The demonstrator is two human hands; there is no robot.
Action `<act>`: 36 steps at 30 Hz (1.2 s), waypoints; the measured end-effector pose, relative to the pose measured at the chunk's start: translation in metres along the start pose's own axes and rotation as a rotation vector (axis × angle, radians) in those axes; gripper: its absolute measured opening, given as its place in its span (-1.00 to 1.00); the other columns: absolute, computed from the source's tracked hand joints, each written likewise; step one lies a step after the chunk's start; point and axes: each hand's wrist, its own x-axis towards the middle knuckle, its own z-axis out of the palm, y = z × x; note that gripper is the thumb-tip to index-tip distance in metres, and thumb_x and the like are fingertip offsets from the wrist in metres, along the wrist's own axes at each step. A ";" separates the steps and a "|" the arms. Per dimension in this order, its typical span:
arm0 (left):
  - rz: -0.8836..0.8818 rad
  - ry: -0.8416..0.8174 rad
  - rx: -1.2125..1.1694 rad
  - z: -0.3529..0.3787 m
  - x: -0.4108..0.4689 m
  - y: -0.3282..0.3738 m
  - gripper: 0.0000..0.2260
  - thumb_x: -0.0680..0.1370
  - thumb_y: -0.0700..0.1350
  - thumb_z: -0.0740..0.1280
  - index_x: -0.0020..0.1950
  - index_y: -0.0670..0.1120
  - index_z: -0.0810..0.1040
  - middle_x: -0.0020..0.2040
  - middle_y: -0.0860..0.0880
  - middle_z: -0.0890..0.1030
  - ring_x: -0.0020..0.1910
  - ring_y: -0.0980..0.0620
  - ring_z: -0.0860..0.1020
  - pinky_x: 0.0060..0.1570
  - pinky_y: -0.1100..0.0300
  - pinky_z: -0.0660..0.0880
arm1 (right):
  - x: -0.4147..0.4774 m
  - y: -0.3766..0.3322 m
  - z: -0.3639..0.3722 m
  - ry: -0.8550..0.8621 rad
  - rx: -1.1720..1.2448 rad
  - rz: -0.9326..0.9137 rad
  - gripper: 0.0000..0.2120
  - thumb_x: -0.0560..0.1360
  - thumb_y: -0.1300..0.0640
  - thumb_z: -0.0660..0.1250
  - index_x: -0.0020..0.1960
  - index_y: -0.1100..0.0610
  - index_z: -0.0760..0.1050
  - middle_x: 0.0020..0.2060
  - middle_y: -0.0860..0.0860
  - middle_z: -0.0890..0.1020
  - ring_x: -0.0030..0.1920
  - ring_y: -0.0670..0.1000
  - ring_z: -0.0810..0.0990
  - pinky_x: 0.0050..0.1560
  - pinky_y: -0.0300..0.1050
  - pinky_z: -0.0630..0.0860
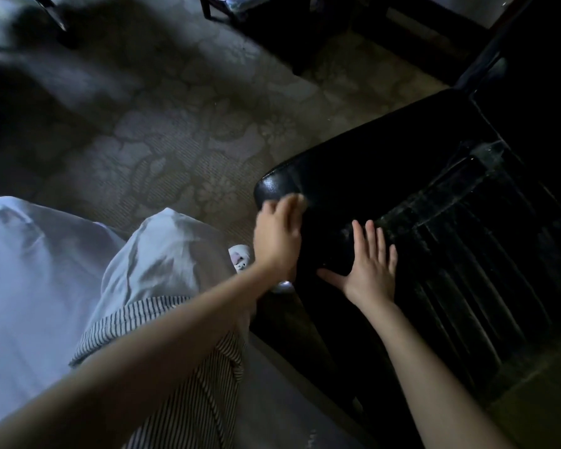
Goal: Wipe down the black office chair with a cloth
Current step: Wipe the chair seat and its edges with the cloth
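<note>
Dust shows as pale streaks on the ribbed panel of the black chair [386,163], which fills the right side of the view, low over a patterned carpet [175,124]. The right hand [371,270] lies flat on the padding, fingers straight and spread, grasping nothing. The left hand [277,234] is at the chair's rounded near corner and is blurred. Its fingers seem bent over the edge, but I cannot tell whether they hold anything. A paler smear sits at its fingertips, and no cloth can be made out for certain.

The step in hand looks like wiping that corner and edge. To do it well, the flat hand should bear down and steady the chair while the other works in overlapping strokes from the smooth padding toward the ribbed part. On the ribs, strokes should follow the grooves, so dust is drawn out and not pushed in.

The padded surface runs lengthwise from the near corner, beside the person's light-trousered knee [162,254], up and to the right toward darker furniture. The ribs run roughly across that line. A small white object [240,256] lies on the floor just beside the left wrist.
</note>
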 end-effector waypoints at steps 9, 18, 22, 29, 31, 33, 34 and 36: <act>-0.056 0.004 0.302 0.009 0.092 -0.001 -0.74 0.61 -0.10 0.13 0.25 0.03 0.48 0.20 -0.13 0.44 0.16 -0.17 0.40 0.09 0.04 0.36 | 0.001 0.003 0.007 0.019 0.016 -0.015 0.05 0.32 -0.38 0.32 0.54 0.00 -0.21 0.54 0.02 -0.14 0.52 0.02 -0.19 0.41 -0.03 -0.31; 0.189 0.033 0.343 0.022 0.032 0.005 -0.75 0.52 -0.16 0.26 0.19 -0.03 0.51 0.05 -0.13 0.52 -0.03 -0.20 0.49 -0.09 0.03 0.42 | 0.005 0.003 0.008 -0.019 -0.007 -0.008 0.07 0.33 -0.37 0.30 0.52 -0.01 -0.30 0.53 0.03 -0.22 0.51 0.03 -0.26 0.42 0.03 -0.30; 0.324 -0.031 0.310 0.028 -0.006 0.003 -0.70 0.45 -0.18 0.30 0.18 -0.02 0.52 0.00 -0.13 0.54 -0.18 -0.18 0.53 -0.20 0.07 0.47 | 0.006 0.002 0.009 -0.016 0.005 -0.004 0.10 0.24 -0.48 0.19 0.53 0.00 -0.23 0.53 0.05 -0.15 0.52 0.04 -0.20 0.42 0.02 -0.27; 0.421 -0.301 0.114 0.024 -0.045 -0.006 -0.71 0.56 -0.01 0.13 0.21 0.03 0.53 0.02 -0.06 0.53 -0.05 -0.09 0.53 -0.05 0.06 0.50 | 0.008 0.008 0.007 -0.117 0.048 -0.012 0.25 0.06 -0.49 0.23 0.50 -0.06 -0.34 0.51 -0.01 -0.27 0.49 -0.03 -0.33 0.37 -0.05 -0.40; 0.412 -0.281 -0.011 0.015 -0.036 -0.010 -0.71 0.56 -0.05 0.15 0.22 0.00 0.53 0.04 -0.06 0.55 0.01 -0.07 0.52 0.05 0.09 0.44 | 0.008 0.008 0.006 -0.099 0.048 -0.007 0.29 -0.03 -0.55 0.13 0.51 -0.05 -0.31 0.52 -0.01 -0.26 0.49 -0.04 -0.31 0.36 -0.08 -0.39; 0.360 -0.088 -0.052 0.006 -0.018 -0.013 -0.75 0.57 -0.12 0.20 0.22 0.00 0.52 0.07 -0.08 0.55 0.04 -0.07 0.50 0.08 0.14 0.39 | 0.006 0.006 0.005 -0.106 0.045 -0.010 0.29 0.03 -0.55 0.24 0.52 -0.05 -0.31 0.52 0.00 -0.26 0.49 -0.03 -0.31 0.39 -0.04 -0.35; 0.284 0.029 -0.059 0.002 -0.005 -0.016 -0.75 0.57 -0.15 0.23 0.22 -0.01 0.52 0.08 -0.08 0.54 0.05 -0.07 0.49 0.08 0.18 0.37 | 0.006 0.006 0.003 -0.118 0.037 -0.012 0.27 0.10 -0.51 0.33 0.51 -0.04 -0.33 0.51 0.00 -0.28 0.49 -0.02 -0.33 0.40 -0.01 -0.35; 0.072 0.215 -0.076 -0.007 0.024 -0.021 -0.75 0.56 -0.16 0.25 0.23 -0.04 0.55 0.11 -0.11 0.52 0.07 -0.08 0.47 0.07 0.26 0.30 | 0.006 0.006 0.002 -0.132 0.006 -0.018 0.23 0.20 -0.45 0.35 0.48 -0.05 -0.40 0.50 0.00 -0.33 0.47 -0.01 -0.38 0.40 0.02 -0.38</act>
